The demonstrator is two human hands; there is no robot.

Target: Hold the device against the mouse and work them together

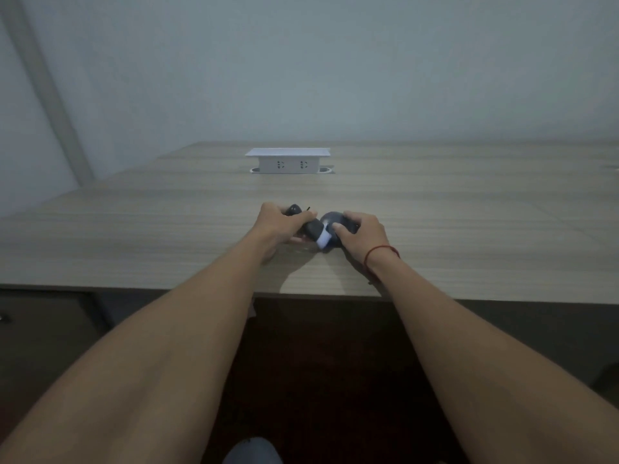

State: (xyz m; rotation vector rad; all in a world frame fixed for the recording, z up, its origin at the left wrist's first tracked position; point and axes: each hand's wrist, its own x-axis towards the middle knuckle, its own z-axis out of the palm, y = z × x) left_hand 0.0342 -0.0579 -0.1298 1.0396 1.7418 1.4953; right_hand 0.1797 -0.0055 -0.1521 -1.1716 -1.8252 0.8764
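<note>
Dark object (pixel 313 229) gripped by both hands; socket box (pixel 288 161) well beyond.

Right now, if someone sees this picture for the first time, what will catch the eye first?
Two bare forearms meet at mid-table, where the left hand and the right hand grip dark rounded objects with a white band between them. Behind them, a white socket box stands raised from the wooden table. A red string circles the right wrist.

Your dark round thing (pixel 335 229) with a white band, your smaller dark piece (pixel 310 227) — touching, low over the table's near edge.
</note>
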